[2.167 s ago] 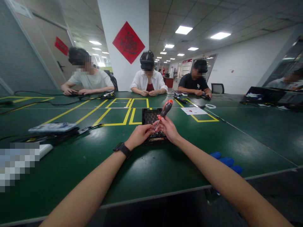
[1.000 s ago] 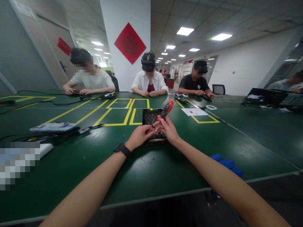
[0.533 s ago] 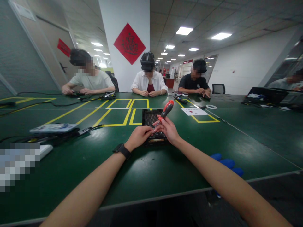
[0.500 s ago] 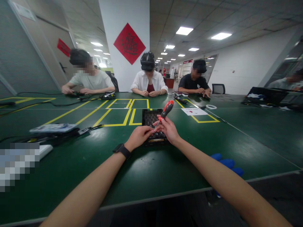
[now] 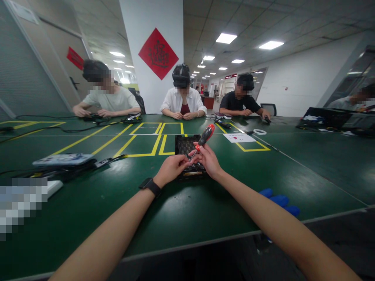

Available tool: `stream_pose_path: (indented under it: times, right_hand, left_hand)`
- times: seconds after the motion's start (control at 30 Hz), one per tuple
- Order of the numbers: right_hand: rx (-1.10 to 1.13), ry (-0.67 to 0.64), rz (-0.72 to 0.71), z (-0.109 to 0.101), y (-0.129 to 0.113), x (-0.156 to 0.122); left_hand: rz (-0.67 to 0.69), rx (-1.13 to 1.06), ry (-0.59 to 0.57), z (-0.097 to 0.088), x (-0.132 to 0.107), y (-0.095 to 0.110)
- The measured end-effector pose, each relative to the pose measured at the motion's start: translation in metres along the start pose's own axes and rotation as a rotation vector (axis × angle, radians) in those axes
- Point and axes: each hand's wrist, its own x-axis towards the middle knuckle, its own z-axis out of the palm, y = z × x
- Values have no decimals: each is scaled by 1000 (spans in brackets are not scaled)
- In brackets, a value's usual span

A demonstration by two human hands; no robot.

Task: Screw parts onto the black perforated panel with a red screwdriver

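Note:
A screwdriver (image 5: 206, 135) with a red and dark grey handle slants up from my right hand (image 5: 209, 160), whose fingers close round its neck. Its thin shaft points down and left toward my left hand (image 5: 174, 168). The fingertips of that hand are pinched together at the shaft's tip; whatever small thing they hold there is too small to make out. Below both hands a black case (image 5: 183, 141) lies open on the green table, with rows of small dark compartments inside. My hands cover part of it.
Blue fingertips, apparently of a glove (image 5: 280, 201), stick out beside my right forearm. A white paper (image 5: 239, 138) and a tape roll (image 5: 259, 132) lie farther right. Cables and a flat box (image 5: 63, 159) are on the left. Several people sit across the table (image 5: 117, 210).
The view has shifted very slightly. My hands and the screwdriver keep almost the same pose over the case. Across the table, the person in black has moved a hand to the right.

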Motion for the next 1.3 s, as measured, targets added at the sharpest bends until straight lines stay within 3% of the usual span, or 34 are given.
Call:
stream_pose_path:
  times: [0.47,0.73,1.03,1.2,1.3]
  right_hand:
    - [0,-5,-31,2,1,-1]
    - [8,35,-32,1,1,0]
    - [8,12,-33,1,0,0]
    - [41,54,-37,-2,1,0]
    - [47,68,-43,-2,2,1]
  left_hand:
    - [-23,-44,4,1,-1,2]
    - [37,-71,-44,-3,0,4]
    - [-47,-121,-9,2,0,1]
    - [-52,-225,-100,-1,0,3]
    - [-35,-174,-102,-3,0,4]
